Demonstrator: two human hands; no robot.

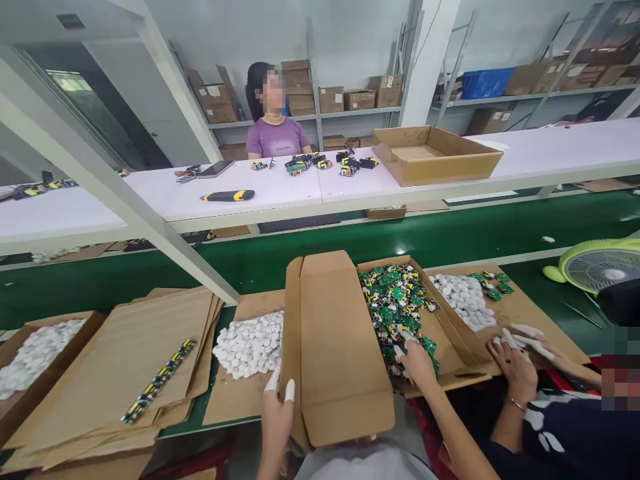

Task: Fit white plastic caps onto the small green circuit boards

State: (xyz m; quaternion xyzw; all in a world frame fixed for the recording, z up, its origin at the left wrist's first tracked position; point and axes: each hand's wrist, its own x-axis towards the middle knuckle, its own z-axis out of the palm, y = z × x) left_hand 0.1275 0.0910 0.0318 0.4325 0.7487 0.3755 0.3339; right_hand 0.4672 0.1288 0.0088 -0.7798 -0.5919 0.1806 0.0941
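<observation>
The open cardboard box (345, 347) sits at the near edge of the bench, right in front of the person, with its long lid flap folded back toward them so the inside stays reachable. The left hand (277, 413) grips the flap's left edge, white-capped fingers (289, 390) closed on the cardboard, apparently to steady the box. The right hand (417, 363) reaches into the box and rests on the heap of small green circuit boards (397, 303) that fills its far half; the fingertips are buried among the boards, so I cannot tell whether they pinch one or just lie on the pile.

Just left of the box, a pile of white plastic caps (250, 343) lies on a flat cardboard sheet, close enough for the left hand to reach. To the right, a second pile of white caps (465, 300) and a few stray boards lie on another sheet, where a co-worker's hands (520, 357), also finger-capped, work beside the person's own. Further left, a stack of flattened cardboard (125, 373) carries a strip of joined boards (157, 380), and a box of more white parts (35, 357) sits at the edge.

Beyond runs a green conveyor belt (475, 237), then a white table (280, 190) with a knife (227, 195), more boards and an empty carton (435, 155), where another person in a purple shirt (277, 137) sits. A green fan (597, 267) lies at the right.
</observation>
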